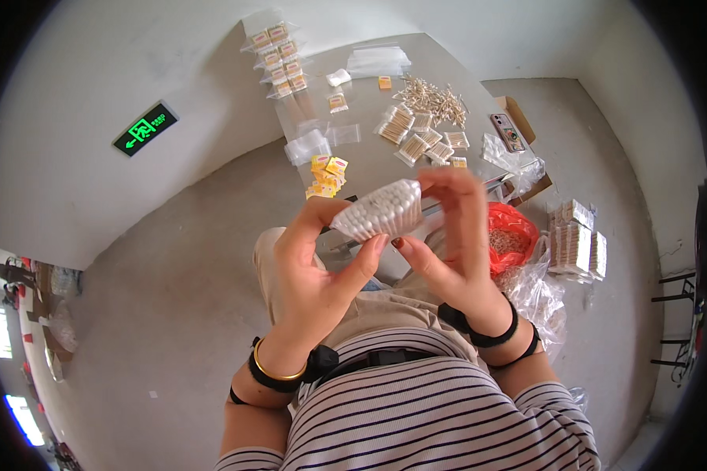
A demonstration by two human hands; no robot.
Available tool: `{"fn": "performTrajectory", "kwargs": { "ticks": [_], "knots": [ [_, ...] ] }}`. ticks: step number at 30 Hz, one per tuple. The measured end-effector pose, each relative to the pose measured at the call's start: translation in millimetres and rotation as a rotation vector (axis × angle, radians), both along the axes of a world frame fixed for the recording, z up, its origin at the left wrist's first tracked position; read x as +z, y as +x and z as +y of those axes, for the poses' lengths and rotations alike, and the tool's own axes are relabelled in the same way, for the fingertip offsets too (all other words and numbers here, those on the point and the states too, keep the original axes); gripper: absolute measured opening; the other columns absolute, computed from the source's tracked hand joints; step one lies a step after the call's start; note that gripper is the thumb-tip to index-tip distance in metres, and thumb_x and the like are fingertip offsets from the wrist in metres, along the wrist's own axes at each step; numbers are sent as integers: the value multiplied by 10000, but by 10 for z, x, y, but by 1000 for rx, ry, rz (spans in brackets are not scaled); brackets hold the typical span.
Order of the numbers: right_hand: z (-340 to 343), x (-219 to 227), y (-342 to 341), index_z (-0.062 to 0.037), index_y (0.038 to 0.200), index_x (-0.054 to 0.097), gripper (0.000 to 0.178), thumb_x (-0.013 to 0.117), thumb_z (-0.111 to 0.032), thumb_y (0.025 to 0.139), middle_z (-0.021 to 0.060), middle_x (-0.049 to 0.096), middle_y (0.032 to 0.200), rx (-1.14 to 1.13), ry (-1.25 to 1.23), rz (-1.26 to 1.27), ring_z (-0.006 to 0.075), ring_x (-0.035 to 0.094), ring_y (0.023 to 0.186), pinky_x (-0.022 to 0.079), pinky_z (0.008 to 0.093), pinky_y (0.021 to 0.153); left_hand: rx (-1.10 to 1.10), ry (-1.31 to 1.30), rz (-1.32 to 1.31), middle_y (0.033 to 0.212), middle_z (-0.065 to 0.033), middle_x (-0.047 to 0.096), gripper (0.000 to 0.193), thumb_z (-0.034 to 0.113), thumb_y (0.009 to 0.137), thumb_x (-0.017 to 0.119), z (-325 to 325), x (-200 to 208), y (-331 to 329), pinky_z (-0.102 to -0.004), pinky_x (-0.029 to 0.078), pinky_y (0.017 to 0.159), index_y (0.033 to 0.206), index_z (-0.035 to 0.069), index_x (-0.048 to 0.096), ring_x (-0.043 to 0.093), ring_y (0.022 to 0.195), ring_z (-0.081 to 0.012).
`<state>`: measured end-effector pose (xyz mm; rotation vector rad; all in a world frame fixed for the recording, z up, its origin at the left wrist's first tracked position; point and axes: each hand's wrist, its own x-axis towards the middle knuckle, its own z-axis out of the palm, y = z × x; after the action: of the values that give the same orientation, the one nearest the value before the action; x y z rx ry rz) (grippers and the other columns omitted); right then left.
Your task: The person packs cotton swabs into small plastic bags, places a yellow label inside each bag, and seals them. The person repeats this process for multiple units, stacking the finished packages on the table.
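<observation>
Above my lap I hold a clear bag of cotton swabs (381,210), its many white tips facing me. My left hand (306,259) is closed on the bag, thumb along its lower edge and fingers behind its left end. At the right end is my right hand (459,255), with its index finger at the upper corner and its thumb close to the lower edge. The fingers of that hand are slightly blurred. Just beyond the bag, yellow printed cards (327,176) lie in a pile on the grey table (322,71).
On the table are loose swabs (432,100), bundled swabs (420,141), flat clear bags (310,147), filled packets (281,59) and a phone (508,132). At my right stand a red bag of swabs (512,239), crumpled plastic (538,294) and stacked white packs (575,243).
</observation>
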<state>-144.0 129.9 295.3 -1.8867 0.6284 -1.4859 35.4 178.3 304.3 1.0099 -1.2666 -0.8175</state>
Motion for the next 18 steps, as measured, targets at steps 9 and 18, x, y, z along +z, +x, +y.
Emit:
{"fn": "performTrajectory", "kwargs": {
  "ticks": [9,18],
  "knots": [
    [-25,588,-176,-105,1031,697,366,811,16,705,92,550,1089,6,-349,394,277,590,964,492,363,833,155,-201,-468,935,5,744,291,-23,693,840,58,150,80,-341,482,822,933,90,720,657,879,-202],
    [-3,624,-176,-42,1001,654,351,747,121,704,101,551,1063,98,-157,405,231,611,936,525,328,794,155,-146,-488,903,6,745,277,26,701,886,79,126,61,-325,475,802,927,97,741,654,842,-185]
  ]
}}
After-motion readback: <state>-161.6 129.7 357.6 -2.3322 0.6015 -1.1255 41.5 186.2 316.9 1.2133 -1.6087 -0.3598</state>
